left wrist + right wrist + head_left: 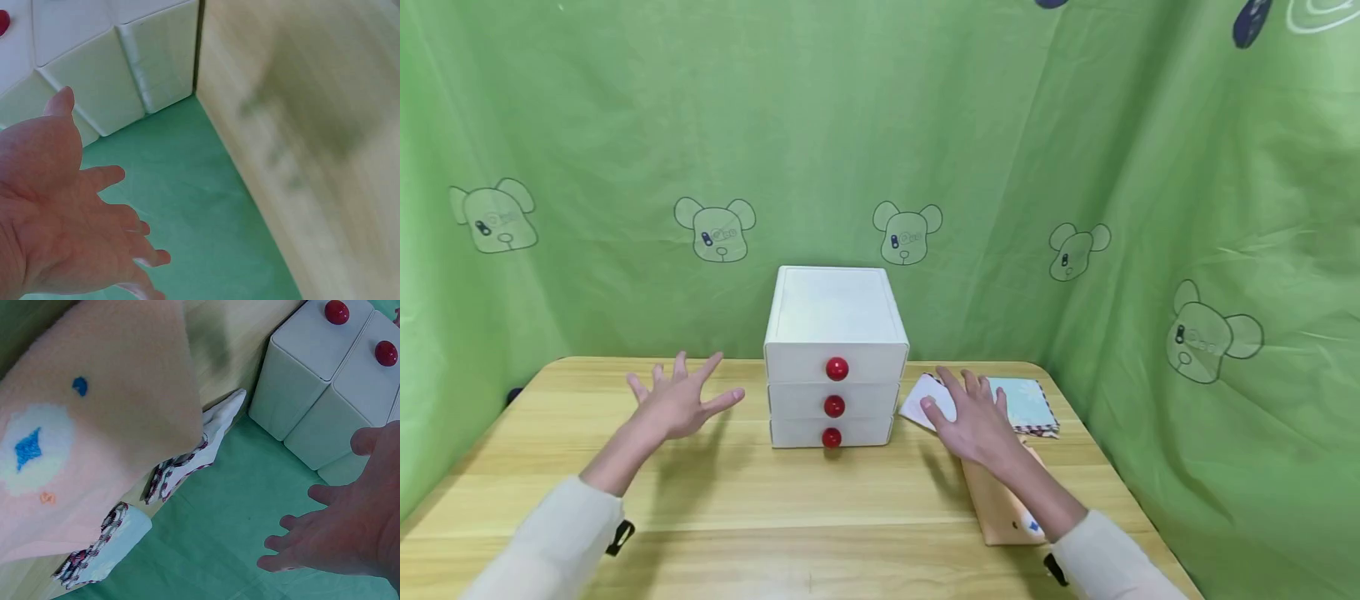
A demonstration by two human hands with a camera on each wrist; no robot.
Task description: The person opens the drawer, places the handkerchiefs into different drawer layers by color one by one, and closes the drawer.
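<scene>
In the head view, a white drawer unit [837,304] stands upright at the centre of the frame, its three drawers closed and stacked, each with a round red knob [837,368] on its front; the left hand [676,406] hangs in the air left of centre, palm down, its fingers and thumb spread wide, apart from the drawer unit; the right hand [977,423] hovers right of centre, its fingers likewise spread wide, in front of a white folded cloth [917,406] and a light blue folded cloth [1028,403] with a dark-and-white edging; a peach cloth [994,508] with a blue motif lies at the lower right of the frame, partly hidden by the right forearm, and fills the upper left of the right wrist view; everything rests on a wooden table [820,525], with a green curtain [808,108] printed with bear heads across the upper frame.
</scene>
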